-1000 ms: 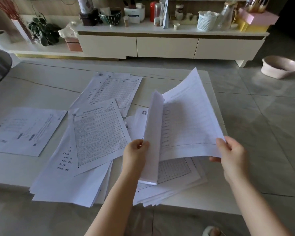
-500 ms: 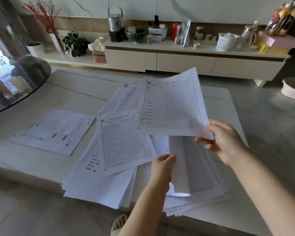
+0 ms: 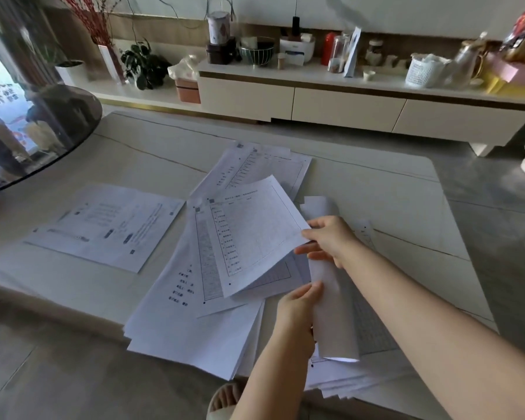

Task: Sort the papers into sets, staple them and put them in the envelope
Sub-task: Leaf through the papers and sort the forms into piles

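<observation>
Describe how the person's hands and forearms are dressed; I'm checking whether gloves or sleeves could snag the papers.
Both the left hand and right hand are bare: no gloves, rings, watch or bracelets visible. Both forearms are uncovered as far as the frame shows; no sleeve is in view.

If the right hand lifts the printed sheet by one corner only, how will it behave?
The printed sheet would likely droop: held at its edge by the right hand, it already curves. It looks light, and probably slides easily over the paper pile.
</observation>
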Tool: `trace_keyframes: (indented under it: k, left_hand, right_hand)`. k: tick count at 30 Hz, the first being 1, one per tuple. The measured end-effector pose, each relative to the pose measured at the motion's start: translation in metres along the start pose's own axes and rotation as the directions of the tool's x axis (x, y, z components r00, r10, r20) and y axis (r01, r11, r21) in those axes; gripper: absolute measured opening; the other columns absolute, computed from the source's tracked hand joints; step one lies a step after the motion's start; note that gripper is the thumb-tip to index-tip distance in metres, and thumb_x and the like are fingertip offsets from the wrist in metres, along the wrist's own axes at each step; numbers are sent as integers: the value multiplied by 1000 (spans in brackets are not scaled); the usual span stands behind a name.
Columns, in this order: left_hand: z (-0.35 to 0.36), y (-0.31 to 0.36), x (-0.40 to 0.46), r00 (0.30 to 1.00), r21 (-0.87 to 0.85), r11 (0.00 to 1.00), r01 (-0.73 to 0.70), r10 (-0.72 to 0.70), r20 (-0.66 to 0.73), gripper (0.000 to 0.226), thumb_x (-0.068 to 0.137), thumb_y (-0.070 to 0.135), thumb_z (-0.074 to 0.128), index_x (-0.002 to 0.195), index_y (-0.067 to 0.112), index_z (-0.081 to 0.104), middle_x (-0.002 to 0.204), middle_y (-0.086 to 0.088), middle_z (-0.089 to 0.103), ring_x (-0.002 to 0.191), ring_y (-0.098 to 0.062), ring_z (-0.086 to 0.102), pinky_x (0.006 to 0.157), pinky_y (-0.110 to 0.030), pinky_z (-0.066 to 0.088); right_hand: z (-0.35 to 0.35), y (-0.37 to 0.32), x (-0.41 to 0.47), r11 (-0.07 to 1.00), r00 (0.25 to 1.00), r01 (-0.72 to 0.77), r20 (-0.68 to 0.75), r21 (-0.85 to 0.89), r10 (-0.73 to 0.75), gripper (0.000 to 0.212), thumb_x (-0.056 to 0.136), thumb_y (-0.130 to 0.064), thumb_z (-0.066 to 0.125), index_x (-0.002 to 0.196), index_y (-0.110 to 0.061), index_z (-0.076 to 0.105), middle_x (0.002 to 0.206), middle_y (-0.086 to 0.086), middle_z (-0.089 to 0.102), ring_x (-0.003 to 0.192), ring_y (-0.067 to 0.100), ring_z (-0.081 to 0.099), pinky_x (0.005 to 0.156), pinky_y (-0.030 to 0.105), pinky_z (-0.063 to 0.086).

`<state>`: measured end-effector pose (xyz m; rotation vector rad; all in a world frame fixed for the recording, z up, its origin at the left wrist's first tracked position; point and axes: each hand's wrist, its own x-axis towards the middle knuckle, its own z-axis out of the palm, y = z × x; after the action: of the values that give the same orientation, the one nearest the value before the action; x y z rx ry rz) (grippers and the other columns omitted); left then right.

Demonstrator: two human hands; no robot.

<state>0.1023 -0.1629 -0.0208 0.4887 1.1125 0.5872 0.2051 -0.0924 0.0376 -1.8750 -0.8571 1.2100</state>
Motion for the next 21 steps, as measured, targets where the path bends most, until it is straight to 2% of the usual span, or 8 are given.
trace_keyframes:
  k: [6, 10, 12, 14, 15, 17, 20, 21]
  left_hand:
    - [4, 3, -2, 999, -12, 999, 39, -39, -24, 22, 88, 22, 68, 102, 6, 70, 103, -21, 70, 93, -35, 65, 89, -50, 53]
    - [6, 1, -7, 1000, -1, 1000, 14, -14, -16, 21, 89, 18, 66, 101, 1, 70, 100, -23, 70, 88, -33, 64, 87, -48, 52]
    - [9, -2, -11, 999, 51, 998, -22, 24, -22, 14, 90, 13, 63, 92, 1, 69, 92, -22, 67, 81, -29, 61, 78, -44, 52]
    - [13, -5, -13, 993, 194, 976, -103, 113, -41, 11, 91, 10, 59, 88, 4, 67, 86, -16, 64, 73, -25, 58, 64, -32, 47]
    - [15, -5, -15, 984, 277, 949, -152, 172, -50, 10, 91, 10, 57, 93, 6, 66, 87, -12, 65, 71, -24, 59, 60, -27, 46]
    - [19, -5, -18, 958, 418, 879, -232, 281, -61, 21, 92, 12, 56, 112, 15, 60, 94, -4, 66, 75, -18, 63, 59, -26, 49]
    - [25, -7, -23, 928, 534, 778, -331, 370, 36, 53, 95, 9, 52, 134, 42, 37, 104, 2, 61, 86, -18, 64, 71, -34, 56]
    - [27, -8, -23, 921, 572, 740, -353, 384, 72, 58, 96, 7, 50, 137, 45, 34, 109, 2, 59, 90, -19, 64, 73, -33, 56]
  right_hand:
    - [-20, -1, -13, 997, 994, 70, -88, 39, -66, 14, 98, -18, 51, 101, -8, 59, 77, 6, 65, 53, 9, 66, 38, 17, 45]
    - [-57, 19, -44, 992, 977, 122, -178, 40, -113, 11, 97, -16, 52, 96, -13, 62, 78, 3, 68, 52, 8, 64, 40, 16, 41]
    - [-79, 42, -67, 992, 970, 123, -214, 21, -115, 11, 96, -12, 52, 96, -12, 63, 80, 4, 69, 55, 8, 64, 41, 16, 42]
    - [-97, 72, -90, 994, 965, 81, -243, -67, -95, 12, 94, -8, 54, 97, -13, 65, 84, 3, 69, 67, 12, 65, 51, 19, 46]
    - [-104, 89, -98, 987, 962, 51, -257, -150, -88, 12, 93, -8, 56, 97, -15, 65, 86, 1, 69, 77, 15, 65, 60, 23, 48]
    - [-114, 121, -107, 959, 962, -19, -268, -282, -60, 14, 91, -11, 60, 100, -20, 65, 95, -1, 68, 93, 18, 63, 75, 26, 45]
    - [-120, 150, -105, 929, 956, -124, -293, -348, 18, 31, 90, -17, 62, 121, -14, 61, 116, 5, 65, 107, 20, 59, 82, 25, 39]
    - [-121, 155, -102, 919, 954, -153, -298, -365, 40, 37, 90, -19, 63, 126, -13, 58, 120, 6, 62, 110, 21, 57, 83, 24, 38]
